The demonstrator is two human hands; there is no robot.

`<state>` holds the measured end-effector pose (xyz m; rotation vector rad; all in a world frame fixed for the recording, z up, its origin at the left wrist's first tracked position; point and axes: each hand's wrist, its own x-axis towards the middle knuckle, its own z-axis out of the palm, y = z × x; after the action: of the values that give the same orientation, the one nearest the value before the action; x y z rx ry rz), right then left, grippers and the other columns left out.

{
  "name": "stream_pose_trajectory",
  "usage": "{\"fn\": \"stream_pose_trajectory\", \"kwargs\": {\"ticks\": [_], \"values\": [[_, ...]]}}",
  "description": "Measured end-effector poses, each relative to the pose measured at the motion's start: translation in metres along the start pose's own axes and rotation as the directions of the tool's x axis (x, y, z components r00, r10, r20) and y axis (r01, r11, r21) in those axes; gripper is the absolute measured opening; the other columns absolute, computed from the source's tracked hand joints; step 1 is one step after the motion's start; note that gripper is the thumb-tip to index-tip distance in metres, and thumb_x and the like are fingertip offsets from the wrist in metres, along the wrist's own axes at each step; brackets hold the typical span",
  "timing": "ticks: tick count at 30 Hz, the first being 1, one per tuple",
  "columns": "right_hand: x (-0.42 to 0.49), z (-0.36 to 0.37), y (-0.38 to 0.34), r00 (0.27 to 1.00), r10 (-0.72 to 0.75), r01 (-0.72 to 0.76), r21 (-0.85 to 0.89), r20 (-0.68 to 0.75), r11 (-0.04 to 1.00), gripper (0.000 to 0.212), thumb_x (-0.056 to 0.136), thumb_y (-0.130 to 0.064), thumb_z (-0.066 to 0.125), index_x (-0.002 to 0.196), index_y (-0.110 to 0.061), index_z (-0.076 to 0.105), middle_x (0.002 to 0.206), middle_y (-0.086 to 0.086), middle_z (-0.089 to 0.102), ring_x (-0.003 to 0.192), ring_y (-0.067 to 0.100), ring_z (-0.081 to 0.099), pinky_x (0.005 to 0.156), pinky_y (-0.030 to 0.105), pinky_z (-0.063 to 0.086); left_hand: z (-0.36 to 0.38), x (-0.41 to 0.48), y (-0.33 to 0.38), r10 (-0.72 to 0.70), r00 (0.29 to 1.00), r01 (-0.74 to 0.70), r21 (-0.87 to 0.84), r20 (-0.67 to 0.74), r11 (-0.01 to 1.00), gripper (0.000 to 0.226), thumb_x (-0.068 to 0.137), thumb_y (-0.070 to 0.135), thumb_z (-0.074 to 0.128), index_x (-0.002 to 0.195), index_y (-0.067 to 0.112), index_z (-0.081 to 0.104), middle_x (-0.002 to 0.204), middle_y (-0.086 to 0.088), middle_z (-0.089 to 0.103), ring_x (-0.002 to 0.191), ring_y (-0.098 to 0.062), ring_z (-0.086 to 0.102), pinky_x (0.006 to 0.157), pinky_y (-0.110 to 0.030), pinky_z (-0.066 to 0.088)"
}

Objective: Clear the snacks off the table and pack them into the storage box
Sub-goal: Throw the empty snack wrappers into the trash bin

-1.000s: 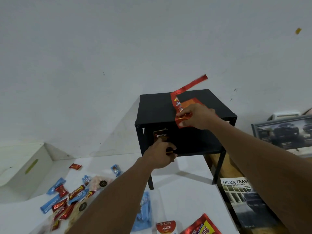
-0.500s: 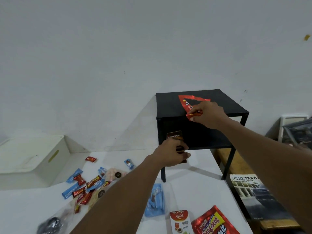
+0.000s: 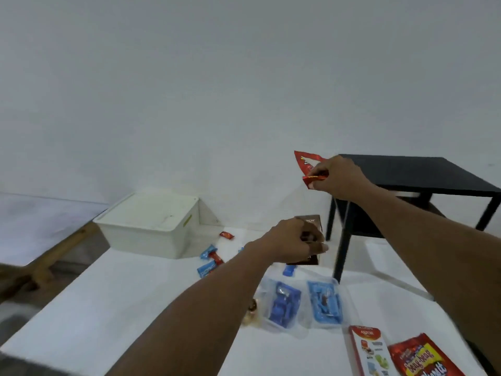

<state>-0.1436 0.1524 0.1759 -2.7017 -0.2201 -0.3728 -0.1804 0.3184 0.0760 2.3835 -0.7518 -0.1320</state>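
Note:
My right hand (image 3: pixel 336 175) grips a red snack packet (image 3: pixel 306 165), held in the air left of the black side table (image 3: pixel 423 172). My left hand (image 3: pixel 292 242) is closed on a brown snack box (image 3: pixel 311 222), lifted above the white table (image 3: pixel 122 308). The white storage box (image 3: pixel 151 226) stands with its lid on at the table's far left. Small red and blue snack wrappers (image 3: pixel 210 260) lie near it. Two clear bags of blue snacks (image 3: pixel 303 305) lie under my left arm. An Astor box (image 3: pixel 368 351) and a red Beng-beng bag (image 3: pixel 423 359) sit at the near right.
The black side table stands on the white surface at the far right, its legs (image 3: pixel 340 256) close to the snack bags. A wooden frame (image 3: pixel 54 253) runs along the table's left edge. A plain white wall fills the background.
Both hands have pulled away from the black side table to the left, carrying the red packet and the brown box. The view has swung left, bringing the storage box closer to centre.

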Motion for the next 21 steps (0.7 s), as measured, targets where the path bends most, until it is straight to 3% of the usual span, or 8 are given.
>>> {"fn": "stream_pose_trajectory", "kwargs": {"ticks": [2, 6, 11, 13, 16, 21], "values": [[0.010, 0.025, -0.056, 0.997, -0.075, 0.075, 0.022, 0.011, 0.997, 0.029, 0.077, -0.040, 0.078, 0.105, -0.034, 0.075, 0.112, -0.006, 0.072, 0.101, 0.018, 0.062, 0.092, 0.047, 0.052, -0.034, -0.046, -0.037, -0.106, 0.991, 0.108, 0.020, -0.078, 0.994, 0.034, 0.082, 0.057, 0.066, 0.106, 0.035, 0.071, 0.118, 0.006, 0.066, 0.104, -0.013, 0.058, 0.090, -0.029, 0.048], [0.021, 0.089, -0.181, 0.960, -0.267, 0.257, 0.107, 0.088, 0.960, 0.029, 0.074, -0.042, 0.080, 0.103, -0.035, 0.076, 0.108, -0.006, 0.073, 0.099, 0.017, 0.063, 0.091, 0.044, 0.053, -0.101, -0.164, -0.120, -0.344, 0.913, 0.341, -0.050, -0.218, 0.939, 0.027, 0.084, 0.050, 0.069, 0.102, 0.031, 0.073, 0.104, 0.009, 0.065, 0.095, -0.012, 0.060, 0.083, -0.027, 0.049], [0.011, 0.183, -0.340, 0.825, -0.502, 0.429, 0.292, 0.260, 0.855, 0.030, 0.067, -0.044, 0.079, 0.097, -0.038, 0.076, 0.103, -0.008, 0.072, 0.098, 0.019, 0.064, 0.086, 0.047, 0.054, -0.155, -0.334, -0.209, -0.671, 0.643, 0.638, -0.227, -0.369, 0.736, 0.022, 0.081, 0.048, 0.072, 0.099, 0.035, 0.074, 0.101, 0.012, 0.064, 0.091, -0.008, 0.061, 0.078, -0.026, 0.052], [-0.002, 0.223, -0.396, 0.754, -0.576, 0.457, 0.378, 0.315, 0.805, 0.028, 0.065, -0.041, 0.079, 0.093, -0.038, 0.075, 0.094, -0.011, 0.071, 0.093, 0.017, 0.065, 0.084, 0.044, 0.056, -0.163, -0.398, -0.238, -0.754, 0.530, 0.722, -0.260, -0.388, 0.641, 0.021, 0.083, 0.047, 0.071, 0.099, 0.035, 0.074, 0.109, 0.009, 0.065, 0.097, -0.010, 0.062, 0.085, -0.029, 0.052], [-0.028, 0.291, -0.470, 0.632, -0.671, 0.471, 0.495, 0.388, 0.730, 0.023, 0.066, -0.035, 0.080, 0.088, -0.035, 0.076, 0.088, -0.008, 0.072, 0.087, 0.016, 0.067, 0.078, 0.040, 0.057, -0.162, -0.481, -0.275, -0.847, 0.369, 0.803, -0.327, -0.384, 0.498, 0.023, 0.083, 0.048, 0.069, 0.101, 0.036, 0.074, 0.125, 0.008, 0.062, 0.112, -0.015, 0.059, 0.097, -0.033, 0.049], [-0.076, 0.433, -0.552, 0.407, -0.725, 0.392, 0.610, 0.556, 0.688, 0.029, 0.065, -0.039, 0.084, 0.093, -0.035, 0.078, 0.095, -0.007, 0.074, 0.089, 0.018, 0.068, 0.081, 0.043, 0.057, -0.128, -0.570, -0.334, -0.945, 0.140, 0.865, -0.429, -0.294, 0.261, 0.022, 0.085, 0.036, 0.070, 0.104, 0.027, 0.076, 0.114, 0.003, 0.069, 0.108, -0.013, 0.062, 0.095, -0.027, 0.048]]}}
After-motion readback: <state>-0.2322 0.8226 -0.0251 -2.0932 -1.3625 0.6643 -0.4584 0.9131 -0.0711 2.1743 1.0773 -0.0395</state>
